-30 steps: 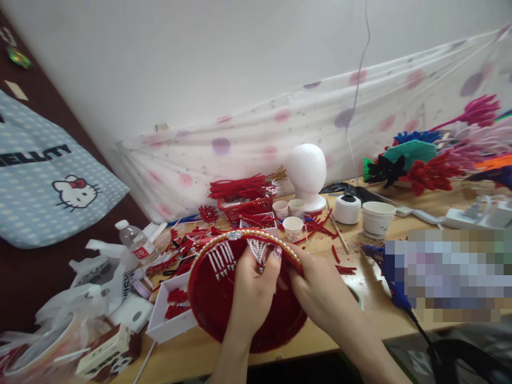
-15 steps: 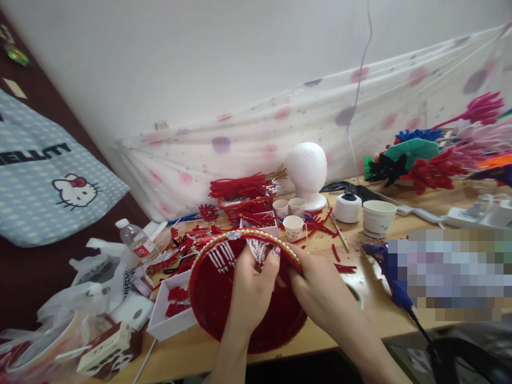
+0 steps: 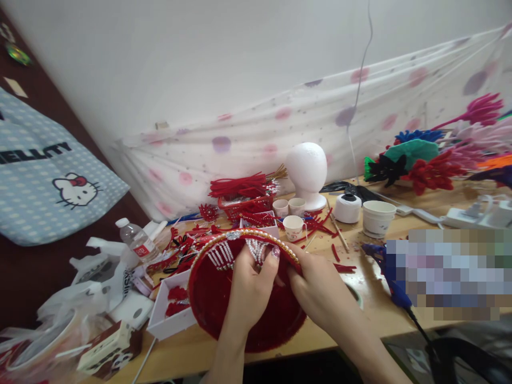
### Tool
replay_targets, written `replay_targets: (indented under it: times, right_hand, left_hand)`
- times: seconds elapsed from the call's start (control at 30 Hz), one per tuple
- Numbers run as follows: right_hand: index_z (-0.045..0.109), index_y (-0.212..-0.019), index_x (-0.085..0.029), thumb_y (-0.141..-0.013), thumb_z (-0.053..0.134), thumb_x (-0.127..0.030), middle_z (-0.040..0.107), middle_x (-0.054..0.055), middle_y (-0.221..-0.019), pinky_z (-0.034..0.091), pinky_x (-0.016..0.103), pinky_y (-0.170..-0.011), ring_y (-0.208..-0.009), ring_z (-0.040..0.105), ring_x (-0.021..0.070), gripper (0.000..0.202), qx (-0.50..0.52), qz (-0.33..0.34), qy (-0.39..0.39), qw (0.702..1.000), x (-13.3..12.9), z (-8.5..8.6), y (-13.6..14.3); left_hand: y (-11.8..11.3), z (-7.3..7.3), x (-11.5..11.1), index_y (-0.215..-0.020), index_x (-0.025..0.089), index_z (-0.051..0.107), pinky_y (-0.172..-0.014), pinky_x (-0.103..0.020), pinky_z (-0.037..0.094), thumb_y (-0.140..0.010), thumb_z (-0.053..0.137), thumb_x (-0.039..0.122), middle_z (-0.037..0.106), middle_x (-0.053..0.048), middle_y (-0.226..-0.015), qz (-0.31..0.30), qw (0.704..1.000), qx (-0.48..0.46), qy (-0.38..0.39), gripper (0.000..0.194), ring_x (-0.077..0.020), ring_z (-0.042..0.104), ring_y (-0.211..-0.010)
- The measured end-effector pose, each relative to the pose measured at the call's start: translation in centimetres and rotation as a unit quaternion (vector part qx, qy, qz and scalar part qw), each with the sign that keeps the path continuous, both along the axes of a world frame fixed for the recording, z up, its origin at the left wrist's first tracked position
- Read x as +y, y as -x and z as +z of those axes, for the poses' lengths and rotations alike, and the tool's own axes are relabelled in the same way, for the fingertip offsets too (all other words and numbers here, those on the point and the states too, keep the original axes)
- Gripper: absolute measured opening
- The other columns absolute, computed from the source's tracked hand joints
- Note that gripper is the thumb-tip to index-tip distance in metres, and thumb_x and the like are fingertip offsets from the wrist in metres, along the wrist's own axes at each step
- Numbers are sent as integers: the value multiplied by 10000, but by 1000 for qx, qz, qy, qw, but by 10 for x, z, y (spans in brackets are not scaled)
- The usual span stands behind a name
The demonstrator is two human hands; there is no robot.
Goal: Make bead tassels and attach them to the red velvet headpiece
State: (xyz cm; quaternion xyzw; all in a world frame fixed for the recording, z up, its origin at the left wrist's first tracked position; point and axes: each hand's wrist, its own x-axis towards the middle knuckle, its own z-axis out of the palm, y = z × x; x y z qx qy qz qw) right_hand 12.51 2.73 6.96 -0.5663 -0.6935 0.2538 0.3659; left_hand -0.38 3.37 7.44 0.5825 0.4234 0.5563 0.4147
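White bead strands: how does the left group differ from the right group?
The left group is spread side by side, while the right group is bunched together. The left group is mostly visible; the right group is partly hidden by the left hand. Both are white, below the beaded rim.

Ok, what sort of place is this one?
Most likely a small craft workspace: a white mannequin head stands on the wooden table, fuzzy artificial flowers lie toward the right, and a red, pearl-edged piece is held in front.
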Motion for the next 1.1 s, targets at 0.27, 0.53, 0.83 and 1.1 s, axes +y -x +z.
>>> replay_targets:
  times: [0.27, 0.53, 0.83, 1.1]
  right_hand:
    - [701, -1158, -227, -775, 447, -56, 782, 94, -964, 397, 306, -715, -765, 649, 242, 491, 4, -3, -5, 1000, 2, -1, 0]
    - [694, -1211, -249, -788, 447, -63, 787, 89, -991, 410, 312, -720, -790, 664, 251, 524, 12, -5, -7, 1000, 0, 0, 1]
    - [704, -1162, -259, -799, 445, -65, 780, 74, -970, 432, 330, -762, -883, 697, 277, 487, 20, -9, -10, 1000, 0, -5, 2]
    - [705, -1121, -255, -803, 444, -65, 778, 75, -917, 409, 316, -718, -805, 673, 265, 453, 5, -37, -15, 999, 3, -5, 2]
  left_hand:
    - [-2, 0, 1, -793, 187, 544, -451, -184, 393, -863, 615, 343, 518, 73, -582, 4, 1000, -6, 7, 185, -68, 430, -454]
    - [-2, 3, 0, -794, 184, 556, -446, -182, 395, -842, 616, 319, 534, 69, -593, 12, 1000, 7, 10, 156, -67, 456, -449]
    - [-1, 2, 0, -770, 189, 560, -448, -184, 396, -833, 633, 309, 540, 67, -590, 26, 999, 19, 3, 154, -75, 463, -465]
    - [-1, -1, 3, -822, 190, 553, -452, -180, 403, -870, 602, 323, 538, 74, -592, 13, 1000, 14, 21, 150, -69, 464, -450]
